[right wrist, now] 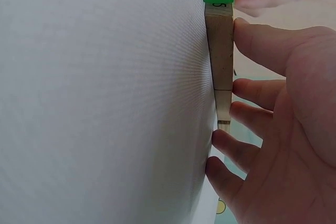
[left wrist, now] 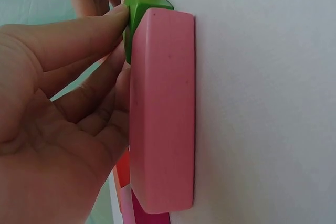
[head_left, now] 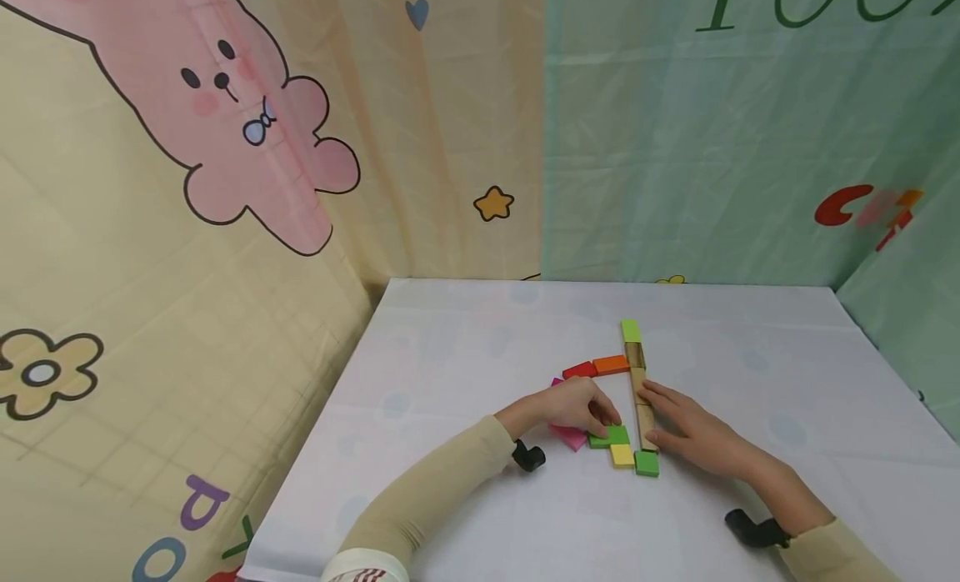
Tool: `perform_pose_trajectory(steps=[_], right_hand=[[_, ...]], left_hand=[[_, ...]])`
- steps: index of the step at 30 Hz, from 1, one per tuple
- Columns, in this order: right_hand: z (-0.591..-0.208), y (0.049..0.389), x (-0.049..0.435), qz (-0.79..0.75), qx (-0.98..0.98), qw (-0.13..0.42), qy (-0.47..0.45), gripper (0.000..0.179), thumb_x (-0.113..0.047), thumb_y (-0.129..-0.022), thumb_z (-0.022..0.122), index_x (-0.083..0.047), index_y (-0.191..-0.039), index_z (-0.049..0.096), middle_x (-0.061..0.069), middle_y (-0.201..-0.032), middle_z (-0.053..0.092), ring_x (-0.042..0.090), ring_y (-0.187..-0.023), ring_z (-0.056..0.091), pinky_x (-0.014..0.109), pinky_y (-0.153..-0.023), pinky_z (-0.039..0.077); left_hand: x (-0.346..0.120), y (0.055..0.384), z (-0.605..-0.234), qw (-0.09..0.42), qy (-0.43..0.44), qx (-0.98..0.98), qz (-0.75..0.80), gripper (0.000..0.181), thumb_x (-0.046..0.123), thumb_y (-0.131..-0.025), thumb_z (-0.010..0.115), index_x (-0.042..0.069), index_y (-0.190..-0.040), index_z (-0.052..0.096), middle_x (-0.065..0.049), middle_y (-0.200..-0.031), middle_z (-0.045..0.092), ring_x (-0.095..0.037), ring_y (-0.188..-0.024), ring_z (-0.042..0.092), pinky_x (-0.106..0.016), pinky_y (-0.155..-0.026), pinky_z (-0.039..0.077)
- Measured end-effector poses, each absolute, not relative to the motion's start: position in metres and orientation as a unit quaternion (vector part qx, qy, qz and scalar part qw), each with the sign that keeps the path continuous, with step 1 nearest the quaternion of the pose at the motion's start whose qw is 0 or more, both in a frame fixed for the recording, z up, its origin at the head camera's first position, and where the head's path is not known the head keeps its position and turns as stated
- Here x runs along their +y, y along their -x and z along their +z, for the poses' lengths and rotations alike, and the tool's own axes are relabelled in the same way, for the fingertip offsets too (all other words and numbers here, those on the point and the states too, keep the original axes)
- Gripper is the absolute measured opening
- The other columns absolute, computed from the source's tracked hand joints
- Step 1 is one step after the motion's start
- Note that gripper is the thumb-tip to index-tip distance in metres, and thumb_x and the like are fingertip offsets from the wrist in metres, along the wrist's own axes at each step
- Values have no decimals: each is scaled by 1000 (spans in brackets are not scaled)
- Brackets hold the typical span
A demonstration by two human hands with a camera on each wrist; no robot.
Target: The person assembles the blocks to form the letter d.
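Note:
My left hand (head_left: 576,403) pinches a green block (head_left: 617,436) between thumb and fingers. The block lies against a pink block (left wrist: 168,108) on one side and a yellow block (head_left: 622,457) on the other. My right hand (head_left: 701,432) rests along a straight row of plain wooden blocks (head_left: 646,428), its fingertips touching their outer side. A second green block (head_left: 647,464) sits at the row's near end. A light-green block (head_left: 631,331) tops the far end. From the row, an orange block (head_left: 611,364) and a red block (head_left: 579,370) curve leftward; my left hand partly hides the magenta piece beyond.
All the blocks lie on a white-covered table (head_left: 450,499). Printed cloth curtains (head_left: 450,132) hang behind it and along the left side. Each wrist carries a black camera mount, such as the right one (head_left: 753,530).

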State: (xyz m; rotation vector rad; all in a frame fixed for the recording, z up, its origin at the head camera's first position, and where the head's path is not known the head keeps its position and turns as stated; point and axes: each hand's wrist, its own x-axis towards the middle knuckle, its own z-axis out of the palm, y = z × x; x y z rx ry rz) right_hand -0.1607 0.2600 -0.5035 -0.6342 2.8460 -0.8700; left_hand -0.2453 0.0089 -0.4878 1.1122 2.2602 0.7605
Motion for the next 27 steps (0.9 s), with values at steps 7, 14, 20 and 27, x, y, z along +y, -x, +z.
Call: perform_pose_trajectory(steps=[7,14,20,27], right_hand=[[-504,161,260,-283,935,48,208,75,-46,-98,63,-8,-156,36,18,-161,27,46,-144,26,68,-106,31],[-504,161,259,-281,936,49,208,75,-46,-98,63,-7,-156,36,18,-161,27,46,-144,26,69,-105,31],[-502,160,258,-282,935,51,209,75,-45,-98,63,-6,-156,36,18,-161,27,47,-144,26,69,-104,32],[-503,161,258,-279,936,50,207,76,-47,-98,63,-6,-156,36,18,-161,27,47,-144,26,69,-104,32]], left_hand=[[9,242,-488,267,-416,825,273,22,14,-89,78,16,-112,79,18,-92,70,3,-82,62,-12,-75,50],[8,240,-488,277,-421,819,276,22,13,-89,78,15,-111,79,17,-92,71,3,-83,62,-13,-75,50],[7,240,-487,290,-442,801,281,24,11,-89,78,13,-113,78,17,-94,71,4,-84,63,-13,-77,50],[5,238,-486,292,-456,794,277,24,11,-90,77,12,-114,78,16,-93,71,3,-83,62,-13,-77,51]])
